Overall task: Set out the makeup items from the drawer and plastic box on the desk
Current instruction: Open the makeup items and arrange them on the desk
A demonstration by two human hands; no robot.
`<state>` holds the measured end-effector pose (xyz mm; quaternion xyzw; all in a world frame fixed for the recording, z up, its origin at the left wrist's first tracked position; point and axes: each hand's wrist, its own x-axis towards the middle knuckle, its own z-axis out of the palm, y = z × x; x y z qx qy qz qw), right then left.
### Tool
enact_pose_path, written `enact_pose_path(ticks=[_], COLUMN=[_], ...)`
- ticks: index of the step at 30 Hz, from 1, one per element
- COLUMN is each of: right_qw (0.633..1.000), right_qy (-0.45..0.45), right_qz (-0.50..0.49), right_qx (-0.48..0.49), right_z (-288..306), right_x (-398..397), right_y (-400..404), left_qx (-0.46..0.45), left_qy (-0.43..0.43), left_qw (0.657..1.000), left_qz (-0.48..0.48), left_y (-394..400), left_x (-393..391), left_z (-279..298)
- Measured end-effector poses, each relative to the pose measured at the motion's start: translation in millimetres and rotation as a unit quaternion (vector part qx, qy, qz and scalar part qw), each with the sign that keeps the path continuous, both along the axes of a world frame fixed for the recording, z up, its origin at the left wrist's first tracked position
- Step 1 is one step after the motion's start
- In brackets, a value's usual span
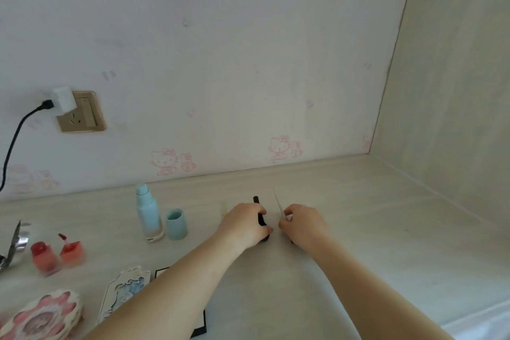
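Note:
My left hand (244, 225) is closed around a thin black stick-shaped makeup item (257, 203) that lies on the pale wooden desk (372, 229). Its far tip pokes out beyond my fingers. My right hand (302, 225) pinches a thin pale stick (278, 203) that points away toward the wall. A light blue pump bottle (147, 215) stands upright to the left, with its blue cap (176, 223) beside it. Two red lip gloss pots (56, 254) stand further left, one with its applicator sticking out.
A pink flower-shaped compact (41, 317) and an ornate blue-and-white palette (124, 292) lie near the front left. A black-framed flat item (200, 328) is partly under my left arm. Metal scissors-like tools (12, 246) lie at the left edge. A wall socket with charger (74, 110) is above.

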<state>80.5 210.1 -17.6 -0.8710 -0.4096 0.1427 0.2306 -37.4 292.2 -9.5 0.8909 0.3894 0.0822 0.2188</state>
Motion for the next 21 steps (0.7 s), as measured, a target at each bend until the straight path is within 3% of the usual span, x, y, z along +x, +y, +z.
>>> enact_pose_path(ticks=[11, 21], right_qw=[1.000, 0.999], right_qy=[-0.023, 0.009], right_qz=[-0.001, -0.003], right_qx=[-0.010, 0.033], right_z=[-2.4, -7.2], right_x=[1.5, 2.9], right_y=[2.5, 0.2], left_qx=[0.017, -0.010], left_qy=[0.015, -0.005], left_qw=[1.000, 1.000], left_qz=[0.005, 0.004], left_y=[0.8, -1.0], left_x=[5.8, 6.7], left_z=[-3.5, -4.0])
